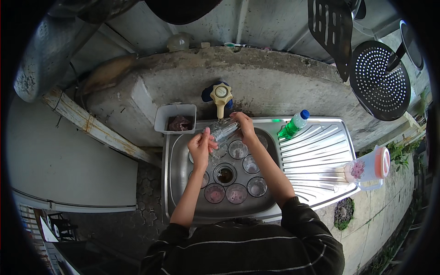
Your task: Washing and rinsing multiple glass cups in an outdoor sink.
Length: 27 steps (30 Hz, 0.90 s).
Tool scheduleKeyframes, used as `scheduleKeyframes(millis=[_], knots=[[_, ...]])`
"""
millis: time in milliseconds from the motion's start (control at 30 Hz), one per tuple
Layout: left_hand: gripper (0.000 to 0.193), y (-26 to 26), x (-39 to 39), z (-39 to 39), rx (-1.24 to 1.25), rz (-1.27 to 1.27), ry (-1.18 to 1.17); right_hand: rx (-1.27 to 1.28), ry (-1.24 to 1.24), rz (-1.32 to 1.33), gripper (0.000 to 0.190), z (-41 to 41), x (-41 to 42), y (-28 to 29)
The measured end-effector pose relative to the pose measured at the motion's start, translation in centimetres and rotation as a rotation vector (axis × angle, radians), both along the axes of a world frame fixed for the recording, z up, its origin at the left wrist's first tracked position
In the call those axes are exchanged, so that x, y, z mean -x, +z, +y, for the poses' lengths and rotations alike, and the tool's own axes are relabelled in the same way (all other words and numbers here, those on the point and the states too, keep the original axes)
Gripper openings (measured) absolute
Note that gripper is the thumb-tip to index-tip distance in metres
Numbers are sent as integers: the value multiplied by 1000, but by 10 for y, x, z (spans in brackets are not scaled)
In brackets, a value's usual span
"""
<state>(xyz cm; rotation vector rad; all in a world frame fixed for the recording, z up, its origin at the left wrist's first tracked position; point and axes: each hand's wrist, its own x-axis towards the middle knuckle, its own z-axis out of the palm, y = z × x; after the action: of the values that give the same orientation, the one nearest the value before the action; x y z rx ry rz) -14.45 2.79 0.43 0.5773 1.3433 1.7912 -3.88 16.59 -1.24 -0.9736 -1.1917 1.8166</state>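
Both hands hold a clear drinking glass (225, 131) tilted under the tap (221, 96), and water runs over it. My left hand (200, 146) grips the glass at its lower left end, while my right hand (244, 126) has the upper right end. Below them, in the stainless steel sink basin (178, 206), stand several glasses, among them one with pinkish contents (215, 193) near the front. The drain (225, 174) lies in the middle among these glasses.
A plastic tub (175, 118) with a dark wad inside sits at the basin's back left corner. A green bottle with a blue cap (293, 124) and a lidded plastic pitcher (367, 165) are on the drainboard (316, 165). A slotted spatula (331, 34) and a perforated skimmer (380, 79) hang upper right.
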Motion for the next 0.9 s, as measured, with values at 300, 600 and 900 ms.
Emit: scheduleKeyframes(millis=[300, 600, 900], knots=[[35, -17, 20, -24, -2, 201, 151, 896, 457, 457, 38, -9, 10, -63], [40, -29, -3, -9, -197, 589, 191, 785, 467, 445, 37, -19, 4, -58], [24, -76, -3, -1, 78, -466, -337, -527, 2, -240, 16, -33, -26, 18]])
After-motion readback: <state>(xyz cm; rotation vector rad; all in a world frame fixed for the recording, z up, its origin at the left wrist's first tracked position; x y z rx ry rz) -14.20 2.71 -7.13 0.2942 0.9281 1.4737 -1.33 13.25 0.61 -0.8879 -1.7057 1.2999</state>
